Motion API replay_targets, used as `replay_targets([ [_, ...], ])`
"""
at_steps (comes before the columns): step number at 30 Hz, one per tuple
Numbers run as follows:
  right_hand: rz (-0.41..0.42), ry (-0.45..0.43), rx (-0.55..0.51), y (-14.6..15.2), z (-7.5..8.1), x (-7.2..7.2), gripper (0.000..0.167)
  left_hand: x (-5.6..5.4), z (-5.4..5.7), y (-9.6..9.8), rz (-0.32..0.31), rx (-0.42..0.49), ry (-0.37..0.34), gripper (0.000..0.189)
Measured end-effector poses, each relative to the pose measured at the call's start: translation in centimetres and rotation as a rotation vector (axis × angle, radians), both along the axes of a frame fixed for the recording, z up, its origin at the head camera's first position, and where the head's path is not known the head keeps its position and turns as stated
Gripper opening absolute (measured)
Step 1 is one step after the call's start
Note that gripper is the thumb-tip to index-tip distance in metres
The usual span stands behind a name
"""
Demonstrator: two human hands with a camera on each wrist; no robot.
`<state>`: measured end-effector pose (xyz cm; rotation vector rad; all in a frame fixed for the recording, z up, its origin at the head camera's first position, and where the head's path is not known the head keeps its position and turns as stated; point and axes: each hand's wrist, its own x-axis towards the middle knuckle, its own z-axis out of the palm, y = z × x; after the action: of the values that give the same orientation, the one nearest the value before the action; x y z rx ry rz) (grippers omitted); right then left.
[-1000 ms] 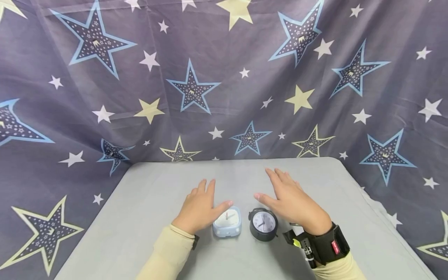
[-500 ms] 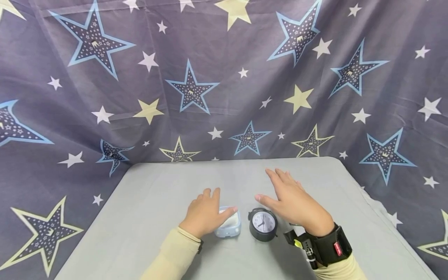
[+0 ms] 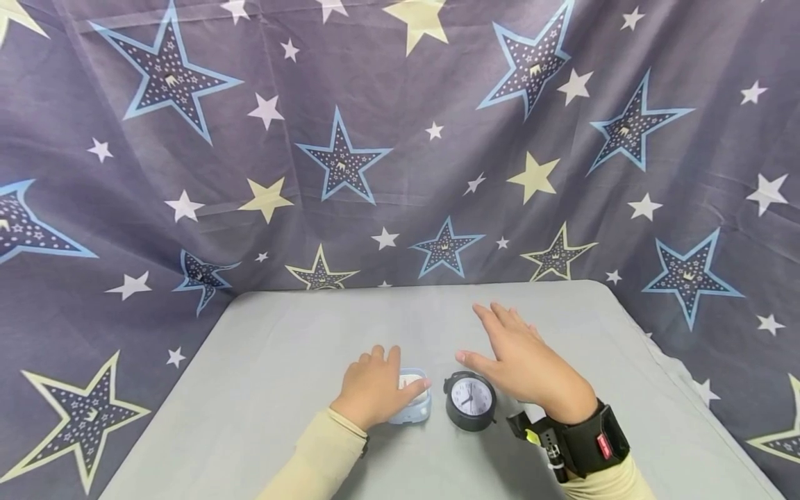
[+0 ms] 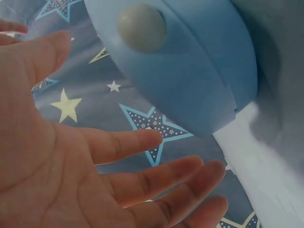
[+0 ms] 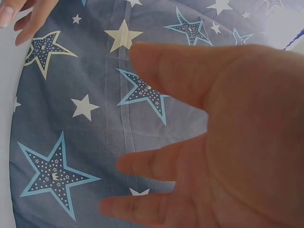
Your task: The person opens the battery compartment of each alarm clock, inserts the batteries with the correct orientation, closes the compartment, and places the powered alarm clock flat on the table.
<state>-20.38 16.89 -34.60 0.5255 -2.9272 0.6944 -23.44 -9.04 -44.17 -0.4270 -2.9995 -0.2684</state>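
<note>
A light blue square alarm clock (image 3: 409, 414) rests on the table, its white face partly covered by my left hand (image 3: 375, 389). In the left wrist view the blue clock (image 4: 190, 61) looms close, with the thumb and fingers of that hand spread around it and not curled onto it. To its right lies a round black alarm clock (image 3: 471, 401) with a white dial, face up. Beyond and right of the black clock, my right hand (image 3: 531, 364) hovers with fingers straight and thumb apart. Its palm (image 5: 256, 137) holds nothing in the right wrist view.
A grey cloth covers the table (image 3: 300, 326). Behind it hangs a dark curtain (image 3: 431, 167) printed with blue, yellow and white stars. On my right wrist sits a black strap (image 3: 584, 437) with a small device attached.
My left hand has moved right and nearer to me, lowering over the blue clock and covering more of its face. The right hand and both clocks have stayed nearly still.
</note>
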Motion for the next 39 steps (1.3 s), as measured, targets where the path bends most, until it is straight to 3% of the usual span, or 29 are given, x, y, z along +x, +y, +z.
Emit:
replay_targets([
  [29,0.009,0.007,0.006,0.1,-0.1,0.4,0.085,-0.1,-2.1,0.7,-0.041,-0.016,-0.017,0.097],
  [39,0.016,0.024,0.006,0.1,-0.2,0.4,0.083,0.3,-1.8,1.2,-0.048,-0.04,-0.012,0.095],
])
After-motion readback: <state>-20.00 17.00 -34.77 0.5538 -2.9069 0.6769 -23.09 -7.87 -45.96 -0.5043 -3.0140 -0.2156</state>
